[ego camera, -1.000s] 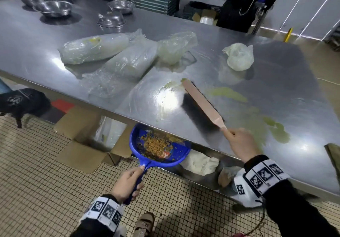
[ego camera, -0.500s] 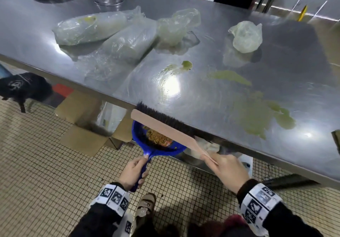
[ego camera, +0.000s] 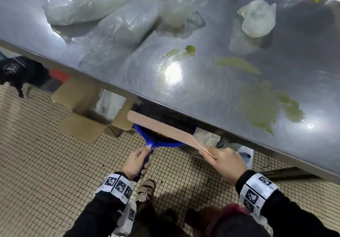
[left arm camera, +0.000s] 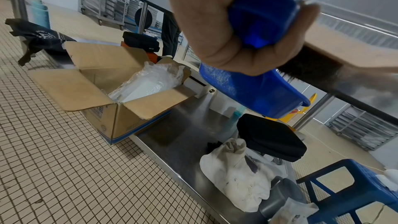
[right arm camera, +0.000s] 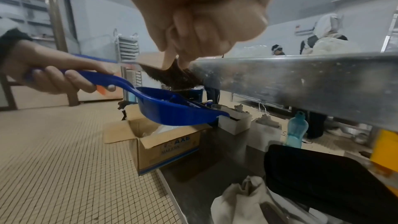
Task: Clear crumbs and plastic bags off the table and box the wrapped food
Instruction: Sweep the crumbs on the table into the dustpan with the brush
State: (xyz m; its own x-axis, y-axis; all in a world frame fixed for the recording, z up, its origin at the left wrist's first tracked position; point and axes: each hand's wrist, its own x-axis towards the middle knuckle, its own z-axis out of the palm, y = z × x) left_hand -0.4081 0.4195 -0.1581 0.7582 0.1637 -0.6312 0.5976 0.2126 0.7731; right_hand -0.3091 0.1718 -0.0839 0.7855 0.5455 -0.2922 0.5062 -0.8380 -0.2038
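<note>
On the far left of the floor a cardboard box (left arm camera: 112, 91) stands open beside the counter (ego camera: 220, 97), a plastic-wrapped pack already inside it. Above it on the counter lie two long wrapped packs of food (ego camera: 103, 14), side by side and slanting up to the left, with a crumpled plastic bag (ego camera: 182, 3) just to their right. Below the counter edge the left hand (ego camera: 135, 163) forms a closed grip, fingers curled fully round the handle of the blue dustpan (right arm camera: 172, 108), which it holds with its mouth just under the edge. Across the pan lies the wooden brush (ego camera: 165, 128), its long axis running along the counter edge from upper left down to the right hand (ego camera: 227, 165), whose grip is wrapped tight round the handle end; the dark bristles hang at the edge, over the pan. The pan sits directly under the bristles, so anything drawn off the edge should fall in; what the pan holds is hidden by the brush. Specks still show near the bright glare, and green smears (ego camera: 272, 104) spread to the right. Further right a second loose bag (ego camera: 257, 18) sits well apart, nearer the right hand. Sweeping looks nearly finished; bags and boxing remain.
</note>
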